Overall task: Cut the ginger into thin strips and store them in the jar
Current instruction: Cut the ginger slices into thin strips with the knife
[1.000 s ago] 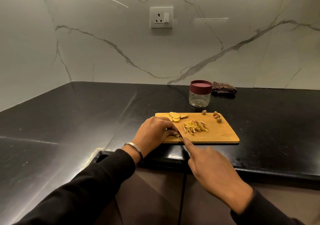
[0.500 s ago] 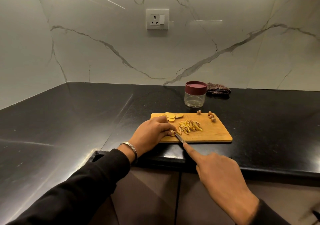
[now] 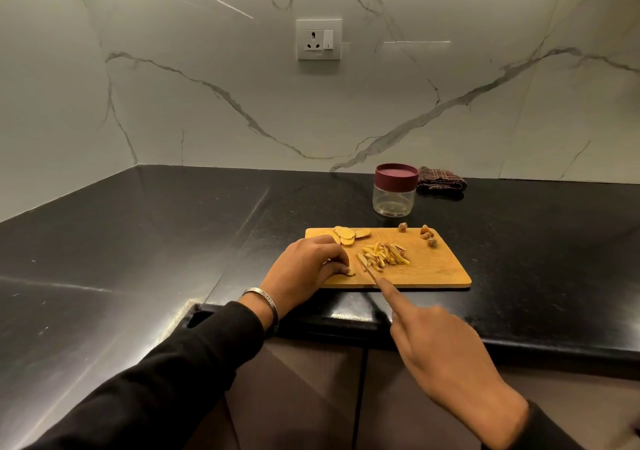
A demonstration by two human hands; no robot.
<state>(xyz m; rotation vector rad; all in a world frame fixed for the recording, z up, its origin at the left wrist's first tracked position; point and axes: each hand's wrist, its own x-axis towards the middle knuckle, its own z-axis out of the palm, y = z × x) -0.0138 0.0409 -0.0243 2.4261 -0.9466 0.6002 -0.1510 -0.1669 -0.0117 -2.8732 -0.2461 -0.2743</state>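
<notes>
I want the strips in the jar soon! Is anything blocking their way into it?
Yes. The clear plastic jar has its maroon lid on, closing the opening. On the wooden cutting board, nothing visible stands between the pile of thin yellow ginger strips and the jar.

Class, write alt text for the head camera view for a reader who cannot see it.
A person's left hand holds a ginger piece on a wooden cutting board while the right hand guides a knife beside a pile of ginger strips. Uncut slices lie behind; a lidded jar stands beyond the board.
</notes>
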